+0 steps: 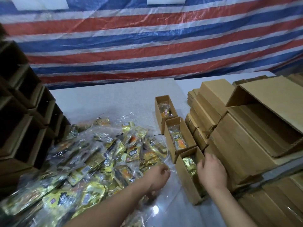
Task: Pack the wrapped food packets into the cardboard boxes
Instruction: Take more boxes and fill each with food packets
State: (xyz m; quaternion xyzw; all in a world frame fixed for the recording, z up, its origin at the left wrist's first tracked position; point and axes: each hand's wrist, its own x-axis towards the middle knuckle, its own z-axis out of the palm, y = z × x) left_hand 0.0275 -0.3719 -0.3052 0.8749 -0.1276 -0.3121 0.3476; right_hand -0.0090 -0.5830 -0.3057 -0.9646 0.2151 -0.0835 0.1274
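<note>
- A striped tarpaulin [147, 46] hung behind the desk [101, 99].
- Stacked flat cartons [246, 145] crowded the right side.
- A large heap of wrapped food packets [91, 154] remained unpacked, so most work seemed left.
- Three open cardboard boxes [177, 136] each held packets.
- The right hand [211, 171] rested, fingers relaxed, at the nearest box [188, 176].
- The left hand [158, 176] hovered loosely curled beside the heap; whether it held anything was unclear.

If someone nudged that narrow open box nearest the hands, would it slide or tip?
The nearest open box would probably slide: it lies long and low on the white table. It looks light, thin cardboard holding gold packets. Boxes behind should stop it going far.
</note>
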